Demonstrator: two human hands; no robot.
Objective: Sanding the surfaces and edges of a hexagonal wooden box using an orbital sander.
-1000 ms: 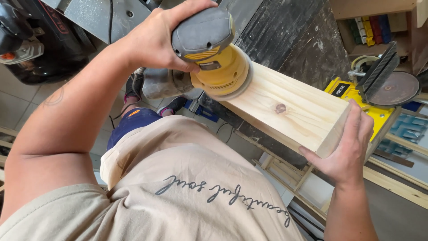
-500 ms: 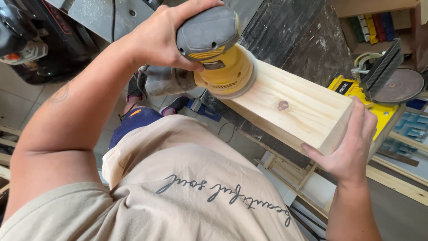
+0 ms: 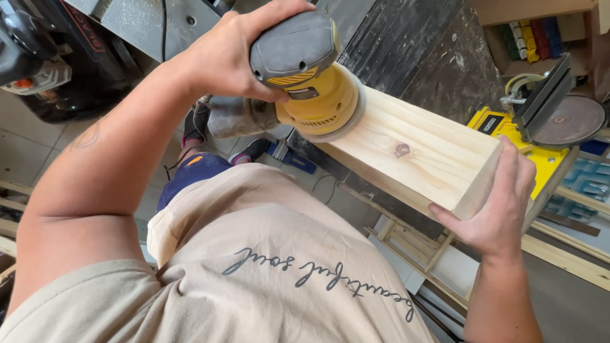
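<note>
Sanding: left hand (image 3: 235, 54) wraps sander (image 3: 311, 82) on plank (image 3: 413, 152).
Bracing: right hand (image 3: 502, 203) clasps plank end.
Risk: plank, seemingly unclamped, may shift under sander pressure.

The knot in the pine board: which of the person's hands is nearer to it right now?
Right. The right hand grips the end of the board, close beside the knot. The left hand sits atop the yellow sander at the board's opposite end.

A: What is the board (image 3: 413, 149)?
B: Pale, bare softwood, matt, with one dark knot.
A: And the sander (image 3: 311, 79)?
B: Glossy yellow plastic body, matt grey rubbery cap. The bench (image 3: 406, 38) beneath looks dark and rough.
</note>
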